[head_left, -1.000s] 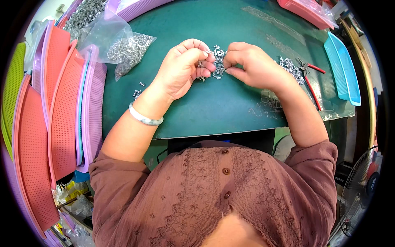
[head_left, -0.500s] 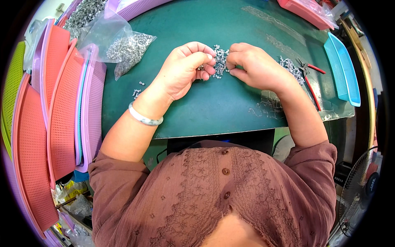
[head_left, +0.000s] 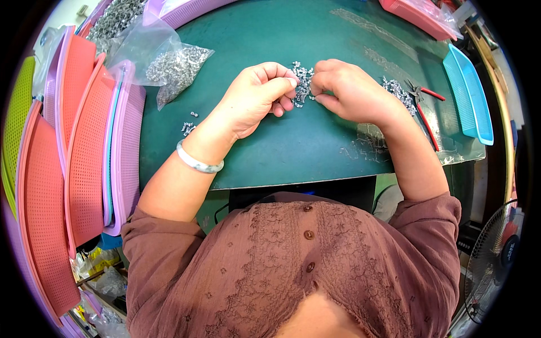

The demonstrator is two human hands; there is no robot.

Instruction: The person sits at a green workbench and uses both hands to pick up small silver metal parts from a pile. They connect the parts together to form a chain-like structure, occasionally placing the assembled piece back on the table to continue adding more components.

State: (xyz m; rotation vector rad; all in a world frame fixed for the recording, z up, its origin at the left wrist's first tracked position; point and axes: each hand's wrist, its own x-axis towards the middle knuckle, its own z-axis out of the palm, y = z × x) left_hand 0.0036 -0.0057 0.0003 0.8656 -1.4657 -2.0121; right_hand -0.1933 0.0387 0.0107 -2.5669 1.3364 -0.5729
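Observation:
A heap of small silvery metal parts (head_left: pixel 302 84) lies on the green tabletop between my two hands. My left hand (head_left: pixel 262 93), with a pale bangle (head_left: pixel 194 159) on its wrist, has thumb and forefinger pinched together at the heap's left side; whatever sits in the pinch is too small to make out. At the right side of the heap my right hand (head_left: pixel 344 87) is closed, fingertips touching the parts, and its grip is hidden. A second pile of small metal parts (head_left: pixel 399 93) lies beyond my right wrist, beside red-handled pliers (head_left: pixel 428 112).
A clear bag of metal parts (head_left: pixel 180 67) lies at the back left. Stacked pink and purple baskets (head_left: pixel 87 152) line the left side. A blue basket (head_left: pixel 469 96) stands at the right edge of the green table (head_left: pixel 270 155). A few loose parts (head_left: pixel 188 128) lie near my left forearm.
My left hand has shifted slightly toward me and to the right, its fingers curled closer. My right hand has hardly moved.

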